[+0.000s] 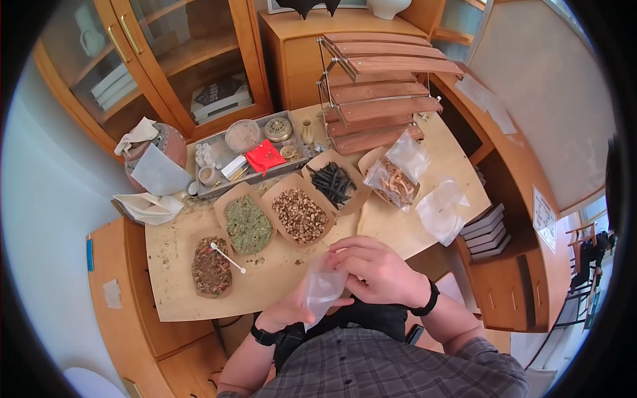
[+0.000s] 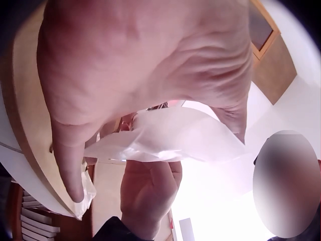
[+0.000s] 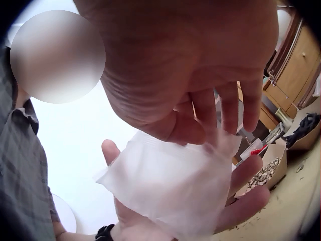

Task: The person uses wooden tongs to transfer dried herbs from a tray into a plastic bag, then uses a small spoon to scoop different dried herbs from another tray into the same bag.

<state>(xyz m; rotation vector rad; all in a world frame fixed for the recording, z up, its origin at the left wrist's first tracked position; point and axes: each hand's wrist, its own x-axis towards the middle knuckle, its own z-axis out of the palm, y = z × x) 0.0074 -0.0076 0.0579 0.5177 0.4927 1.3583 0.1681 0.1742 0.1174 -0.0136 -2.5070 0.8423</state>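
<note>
A translucent white pouch (image 1: 324, 292) is between my two hands, low over the table's near edge. My right hand (image 1: 379, 270) pinches its upper edge between thumb and fingertips. Behind and under the pouch is my left hand (image 1: 290, 310), its fingers spread and fairly straight against it. The right wrist view shows the pouch (image 3: 170, 183) hanging flat, with the left fingers (image 3: 246, 203) reaching past its side. In the left wrist view the pouch (image 2: 170, 138) stretches below the left palm, part of the fingers hidden. Nearest on the table is a paper tray of brown chopped pieces (image 1: 298, 215).
Other paper trays hold green dried herb (image 1: 249, 224), dark sticks (image 1: 330, 184) and reddish flakes (image 1: 211, 265) with a white spoon (image 1: 227, 257). More clear bags (image 1: 443, 209) lie at right. A grey box (image 1: 219, 142) of small items and a wooden rack (image 1: 381, 93) stand behind.
</note>
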